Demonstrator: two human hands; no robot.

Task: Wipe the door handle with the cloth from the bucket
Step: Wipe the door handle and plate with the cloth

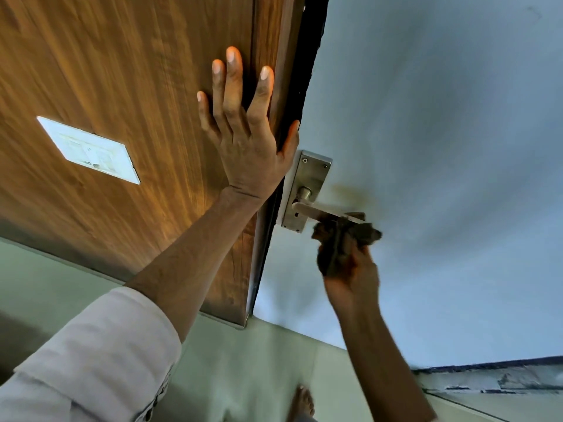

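Note:
A silver lever door handle (pixel 320 211) on a metal backplate (pixel 307 184) sticks out from the pale blue-grey door face (pixel 441 147). My right hand (pixel 353 269) grips a dark brown cloth (pixel 344 239) and presses it against the outer end of the lever from below. My left hand (pixel 246 129) lies flat with fingers spread on the brown wooden surface (pixel 122 71), its thumb at the door's dark edge just above the backplate. The bucket is not in view.
A white rectangular plate (pixel 88 149) is fixed on the wooden surface at the left. A yellowish stain (pixel 356 193) marks the door behind the lever. Below lie a pale green floor (pixel 243 376) and my bare foot (pixel 303 402). A grey ledge (pixel 493 379) runs along the lower right.

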